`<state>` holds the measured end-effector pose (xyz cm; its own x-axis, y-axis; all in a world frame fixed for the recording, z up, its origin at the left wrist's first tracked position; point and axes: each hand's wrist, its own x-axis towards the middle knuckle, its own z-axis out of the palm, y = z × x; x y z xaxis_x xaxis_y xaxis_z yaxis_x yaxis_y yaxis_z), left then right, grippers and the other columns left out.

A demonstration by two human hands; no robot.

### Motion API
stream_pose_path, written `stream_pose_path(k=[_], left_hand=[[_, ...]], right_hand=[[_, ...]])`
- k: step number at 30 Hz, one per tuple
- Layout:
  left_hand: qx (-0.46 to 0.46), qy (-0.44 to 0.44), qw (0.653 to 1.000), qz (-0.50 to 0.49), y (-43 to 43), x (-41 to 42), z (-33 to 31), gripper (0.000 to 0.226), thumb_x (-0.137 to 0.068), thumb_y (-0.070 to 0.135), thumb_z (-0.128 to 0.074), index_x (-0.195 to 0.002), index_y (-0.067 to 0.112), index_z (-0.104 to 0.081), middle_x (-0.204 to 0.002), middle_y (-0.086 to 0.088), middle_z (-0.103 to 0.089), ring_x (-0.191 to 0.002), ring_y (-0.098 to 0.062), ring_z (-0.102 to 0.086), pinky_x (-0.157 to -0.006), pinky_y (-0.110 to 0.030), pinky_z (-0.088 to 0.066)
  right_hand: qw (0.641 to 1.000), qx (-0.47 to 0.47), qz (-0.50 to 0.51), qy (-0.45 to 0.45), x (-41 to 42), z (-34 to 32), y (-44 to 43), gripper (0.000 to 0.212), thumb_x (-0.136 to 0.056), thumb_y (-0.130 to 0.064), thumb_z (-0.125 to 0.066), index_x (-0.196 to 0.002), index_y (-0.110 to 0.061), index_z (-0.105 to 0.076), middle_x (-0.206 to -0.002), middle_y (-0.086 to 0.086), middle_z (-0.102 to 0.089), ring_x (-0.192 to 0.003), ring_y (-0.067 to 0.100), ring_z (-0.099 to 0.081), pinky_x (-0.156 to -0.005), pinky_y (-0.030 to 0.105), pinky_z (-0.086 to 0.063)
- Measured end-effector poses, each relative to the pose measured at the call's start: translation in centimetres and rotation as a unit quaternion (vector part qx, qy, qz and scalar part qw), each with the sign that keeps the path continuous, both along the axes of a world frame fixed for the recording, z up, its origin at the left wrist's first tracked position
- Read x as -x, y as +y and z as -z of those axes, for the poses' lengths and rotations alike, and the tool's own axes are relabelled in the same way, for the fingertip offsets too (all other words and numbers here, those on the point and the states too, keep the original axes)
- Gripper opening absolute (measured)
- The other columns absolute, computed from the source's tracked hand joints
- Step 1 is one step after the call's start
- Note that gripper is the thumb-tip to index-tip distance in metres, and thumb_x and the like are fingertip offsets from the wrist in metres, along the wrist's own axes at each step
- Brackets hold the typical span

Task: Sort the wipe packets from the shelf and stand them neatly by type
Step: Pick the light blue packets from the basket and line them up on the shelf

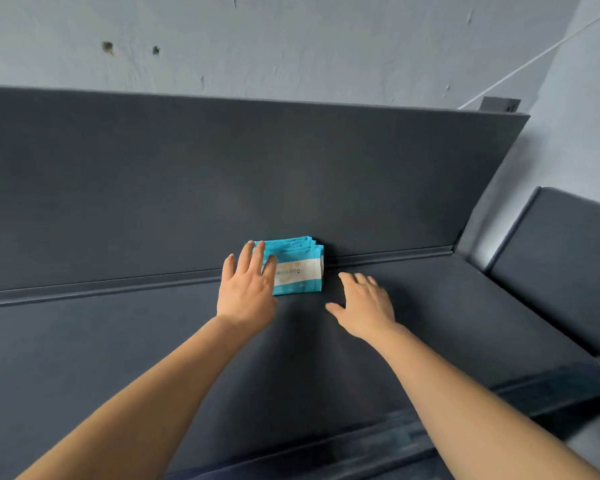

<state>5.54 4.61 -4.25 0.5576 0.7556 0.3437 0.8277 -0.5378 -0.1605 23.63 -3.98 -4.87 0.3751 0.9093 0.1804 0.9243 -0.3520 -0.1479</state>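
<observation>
Head view gave us a dark grey shelf (118, 358) with a tall back panel (222, 168) of the same colour, and a pale, scuffed wall (291, 36) above it. We saw one small stack of packets (300, 271), teal with a white band across the front, standing on the shelf near its middle and leaning back against the panel, right at the seam where shelf and panel met. Several edges showed fanned behind the front packet, all in the same teal; we could not read the print. The left hand (248, 289) lay flat against the left part of the front packet, fingers straight and close together, pressing rather than gripping, and it hid that side of the stack. The right hand (364, 303) was released too, fingers spread and relaxed, holding nothing, low over the shelf just right of the packets and apart from them; we could not tell whether it touched the shelf. Both bare forearms reached in from the lower edge.
</observation>
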Motion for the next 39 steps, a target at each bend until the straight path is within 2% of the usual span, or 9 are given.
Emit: stream_pose_path(k=[3,6,9,13,19,24,31,39], left_hand=[[0.000,0.033,0.998,0.057,-1.1,0.3,-0.6,0.065,-0.093,0.040,-0.046,-0.148,0.014,-0.023,-0.159,-0.010,-0.009,-0.147,-0.030,-0.001,-0.118,-0.047,-0.009],[0.005,0.036,0.992,0.122,-2.7,0.6,-1.0,0.060,-0.091,0.037,-0.050,-0.143,0.015,-0.032,-0.154,-0.007,-0.024,-0.144,-0.027,-0.015,-0.116,-0.043,-0.016],[0.003,0.030,0.983,0.183,-4.8,0.3,-1.2,0.049,-0.089,0.035,-0.054,-0.132,0.015,-0.043,-0.140,-0.003,-0.041,-0.133,-0.025,-0.031,-0.107,-0.038,-0.028],[0.009,0.018,0.969,0.244,-8.6,-0.1,-1.6,0.033,-0.088,0.023,-0.050,-0.121,0.018,-0.050,-0.127,-0.002,-0.051,-0.121,-0.023,-0.042,-0.095,-0.034,-0.035],[0.005,0.014,0.947,0.321,-15.4,-0.9,-1.9,0.038,-0.090,0.024,-0.053,-0.128,0.018,-0.049,-0.128,-0.001,-0.052,-0.121,-0.023,-0.044,-0.096,-0.034,-0.037],[0.010,0.003,0.927,0.374,-22.6,-1.2,-1.4,0.034,-0.091,0.023,-0.050,-0.125,0.018,-0.051,-0.127,-0.001,-0.053,-0.120,-0.024,-0.044,-0.094,-0.034,-0.038],[0.056,0.037,0.907,0.416,-34.1,0.5,1.4,0.042,-0.087,0.024,-0.058,-0.127,0.017,-0.049,-0.131,-0.002,-0.051,-0.126,-0.024,-0.040,-0.100,-0.036,-0.036],[0.089,0.086,0.867,0.483,-44.4,2.6,5.3,0.041,-0.087,0.022,-0.056,-0.127,0.017,-0.051,-0.128,-0.003,-0.053,-0.123,-0.024,-0.042,-0.097,-0.035,-0.038]], right_hand=[[0.999,0.004,0.038,-0.028,0.8,-0.5,-2.8,0.058,-0.091,-0.049,-0.054,-0.140,-0.020,-0.038,-0.140,0.003,-0.045,-0.130,0.024,-0.039,-0.103,0.038,-0.036],[0.996,0.008,0.079,-0.031,2.0,-0.9,-6.1,0.056,-0.092,-0.047,-0.054,-0.139,-0.021,-0.040,-0.139,0.004,-0.046,-0.129,0.025,-0.040,-0.103,0.038,-0.036],[0.992,0.007,0.119,-0.037,3.1,-1.3,-9.9,0.052,-0.092,-0.044,-0.055,-0.137,-0.021,-0.043,-0.137,0.004,-0.048,-0.128,0.025,-0.042,-0.102,0.038,-0.037],[0.984,0.005,0.170,-0.049,4.5,-1.8,-15.4,0.050,-0.092,-0.042,-0.055,-0.136,-0.021,-0.045,-0.134,0.005,-0.051,-0.125,0.025,-0.044,-0.100,0.039,-0.038],[0.969,0.013,0.240,-0.063,6.2,-2.1,-23.9,0.048,-0.091,-0.040,-0.056,-0.134,-0.020,-0.047,-0.131,0.006,-0.052,-0.124,0.027,-0.043,-0.099,0.040,-0.038],[0.958,0.017,0.280,-0.058,7.8,-1.5,-32.2,0.044,-0.090,-0.037,-0.055,-0.129,-0.019,-0.050,-0.126,0.006,-0.053,-0.120,0.027,-0.046,-0.097,0.039,-0.040],[0.942,0.064,0.326,-0.039,11.9,0.8,-44.4,0.045,-0.091,-0.036,-0.055,-0.131,-0.019,-0.049,-0.128,0.007,-0.053,-0.121,0.028,-0.045,-0.097,0.038,-0.040],[0.912,0.112,0.395,0.006,17.6,4.8,-56.0,0.047,-0.090,-0.038,-0.056,-0.132,-0.019,-0.048,-0.128,0.007,-0.053,-0.120,0.028,-0.048,-0.095,0.039,-0.042]])
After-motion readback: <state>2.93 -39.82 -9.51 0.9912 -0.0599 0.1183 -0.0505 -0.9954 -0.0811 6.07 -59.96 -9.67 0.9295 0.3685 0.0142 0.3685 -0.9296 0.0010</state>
